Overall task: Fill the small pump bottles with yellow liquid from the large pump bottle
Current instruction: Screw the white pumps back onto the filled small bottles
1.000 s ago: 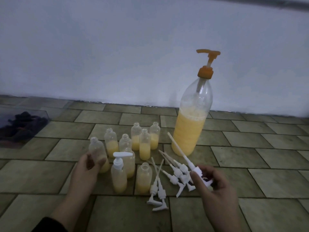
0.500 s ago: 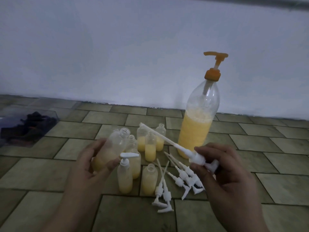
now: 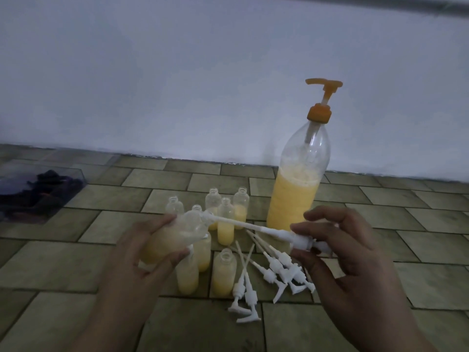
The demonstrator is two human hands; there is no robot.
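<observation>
Head view, only one. Step in hand, as I read it: capping a filled small bottle (image 3: 165, 240), so feed the dip tube into the neck, then screw the collar down.

To do it well: hold the bottle steady and nearer upright so the liquid stays off the neck, line the tube with the neck axis, push straight in, no bending. The tube looks thin and should flex easily. Twist the collar only once it seats.

Left hand (image 3: 142, 255), lower left of centre: fingers curled round the bottle's lower body, thumb on top. Bottle is tilted, neck pointing up-right, yellow liquid pooled in its lower part.

Right hand (image 3: 340, 252), lower right of centre: fingers pinch the white pump head (image 3: 302, 241) at its collar, tube running left and up, tip at the bottle mouth. Can't tell if the tip is already inside.

Large pump bottle (image 3: 297, 189) stands upright on the tiled floor (image 3: 76, 262), right of centre, roughly half full. Open-necked small bottles (image 3: 225, 224) cluster mid-frame, partly filled. Loose pump heads (image 3: 276, 270) lie below centre.
</observation>
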